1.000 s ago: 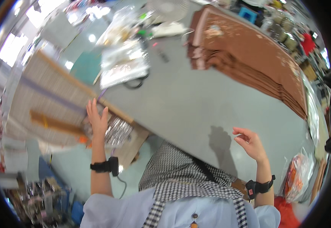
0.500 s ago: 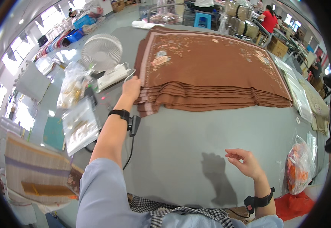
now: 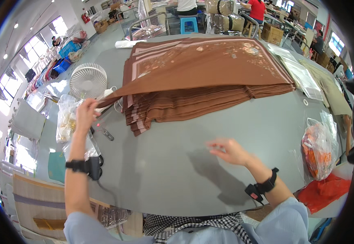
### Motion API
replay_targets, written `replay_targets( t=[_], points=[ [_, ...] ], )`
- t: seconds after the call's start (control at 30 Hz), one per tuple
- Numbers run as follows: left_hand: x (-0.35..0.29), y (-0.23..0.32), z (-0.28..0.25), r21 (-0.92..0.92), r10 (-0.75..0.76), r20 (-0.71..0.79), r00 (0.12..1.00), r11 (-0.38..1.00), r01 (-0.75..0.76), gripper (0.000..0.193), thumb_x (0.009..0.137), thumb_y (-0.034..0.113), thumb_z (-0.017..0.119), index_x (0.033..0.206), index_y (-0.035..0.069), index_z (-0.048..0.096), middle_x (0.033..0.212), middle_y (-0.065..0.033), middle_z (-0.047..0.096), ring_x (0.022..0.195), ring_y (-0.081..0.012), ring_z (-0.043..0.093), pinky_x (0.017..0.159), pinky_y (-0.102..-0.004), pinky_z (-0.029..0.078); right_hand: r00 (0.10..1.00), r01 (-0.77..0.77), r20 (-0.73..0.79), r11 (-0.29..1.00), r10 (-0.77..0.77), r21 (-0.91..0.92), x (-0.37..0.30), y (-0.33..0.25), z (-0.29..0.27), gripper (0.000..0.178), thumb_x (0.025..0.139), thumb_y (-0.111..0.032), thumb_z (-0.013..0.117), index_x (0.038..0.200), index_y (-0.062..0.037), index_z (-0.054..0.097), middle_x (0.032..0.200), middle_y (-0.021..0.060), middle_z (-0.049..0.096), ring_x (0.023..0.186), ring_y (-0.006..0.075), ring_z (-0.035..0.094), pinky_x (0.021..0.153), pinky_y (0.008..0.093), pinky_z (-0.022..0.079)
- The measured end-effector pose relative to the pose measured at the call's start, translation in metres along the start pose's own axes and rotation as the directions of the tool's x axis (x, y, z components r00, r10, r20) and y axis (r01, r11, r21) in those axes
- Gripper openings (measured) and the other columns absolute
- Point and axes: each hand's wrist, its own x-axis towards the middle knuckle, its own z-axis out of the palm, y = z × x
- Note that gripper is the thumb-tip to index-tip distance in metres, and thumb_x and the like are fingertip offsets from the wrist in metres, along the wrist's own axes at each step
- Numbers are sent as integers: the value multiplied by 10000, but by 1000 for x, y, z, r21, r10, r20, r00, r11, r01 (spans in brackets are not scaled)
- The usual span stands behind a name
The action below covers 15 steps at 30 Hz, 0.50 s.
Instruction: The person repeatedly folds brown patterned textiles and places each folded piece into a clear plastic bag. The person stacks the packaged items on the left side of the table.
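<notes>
A stack of folded brown cloths (image 3: 197, 103) with floral print and pale striped borders lies on the far side of the grey table (image 3: 160, 162). My left hand (image 3: 87, 114) pinches the near left corner of the top cloth (image 3: 177, 77), drawn up and out to the left of the stack. The raised edge of that cloth runs slanting across the pile, uncovering the layered folds beneath. Over the bare tabletop in front of the stack, my right hand (image 3: 229, 151) hovers with nothing in it, fingers partly spread and a little blurred. Both wrists wear black straps with small devices.
Left of the stack stand a white fan (image 3: 88, 80) and clear plastic bags (image 3: 66, 118), with a small cutter (image 3: 108, 134) near them. At right lie flat plastic packs (image 3: 301, 73), a tape ring (image 3: 305, 102) and a bag of orange items (image 3: 317, 150). People sit farther back.
My left hand has pulled the top cloth's corner up and leftward off the stack. My right hand has moved left and forward over the table. The whole view has shifted.
</notes>
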Motion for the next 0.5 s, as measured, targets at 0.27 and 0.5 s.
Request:
replay_targets(
  t=[0.27,0.5],
  points=[
    [-154,20,-179,131,332,-383,862,943,-305,200,1026,154,417,1088,35,566,836,-71,622,691,-129,652,612,-234,521,768,-90,-466,647,-439,-758,72,-7,-25,576,799,-148,695,1338,-105,496,1310,161,537,1170,327,530,915,399,478],
    [-273,-3,-30,-258,-75,380,922,949,183,171,905,128,540,881,-10,638,870,-76,622,788,-156,626,732,-304,542,838,379,-313,889,-447,-256,53,-125,3,480,883,8,458,1354,-81,480,1168,146,619,775,350,669,705,429,564]
  ],
)
